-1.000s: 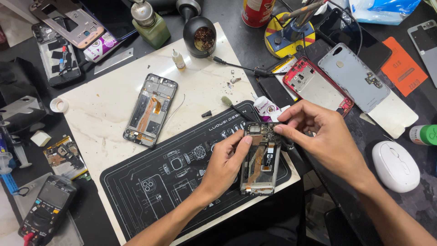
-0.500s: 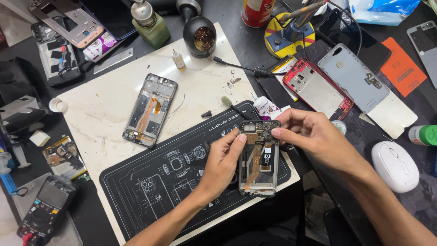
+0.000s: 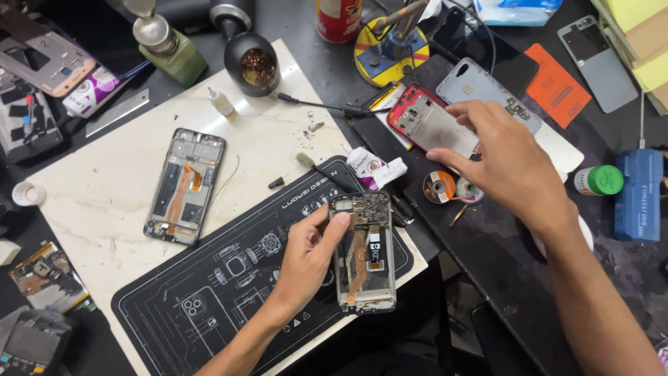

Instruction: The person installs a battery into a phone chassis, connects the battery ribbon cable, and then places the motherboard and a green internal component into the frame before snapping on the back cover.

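An opened phone frame (image 3: 364, 252) with an orange flex cable and bare circuit board lies on the black repair mat (image 3: 209, 292). My left hand (image 3: 307, 256) holds it by its left edge, thumb pressed near the top. My right hand (image 3: 506, 161) hovers apart from it to the right, fingers spread and empty, over a red phone frame (image 3: 421, 120) and small rolls of tape (image 3: 441, 186). A second opened phone frame (image 3: 184, 185) rests on the white board (image 3: 104, 202) to the left.
A solder-tip cleaner pot (image 3: 255, 64), green bottle (image 3: 170, 49), small glue bottle (image 3: 223, 103), grey phone back cover (image 3: 480, 90), orange card (image 3: 555, 85), green-capped jar (image 3: 599, 180) and blue tool (image 3: 639, 195) crowd the dark bench. A multimeter (image 3: 31, 345) sits at bottom left.
My right hand has let go of the phone frame's top and moved up and to the right, over the red frame. My left hand still holds the phone frame on the mat.
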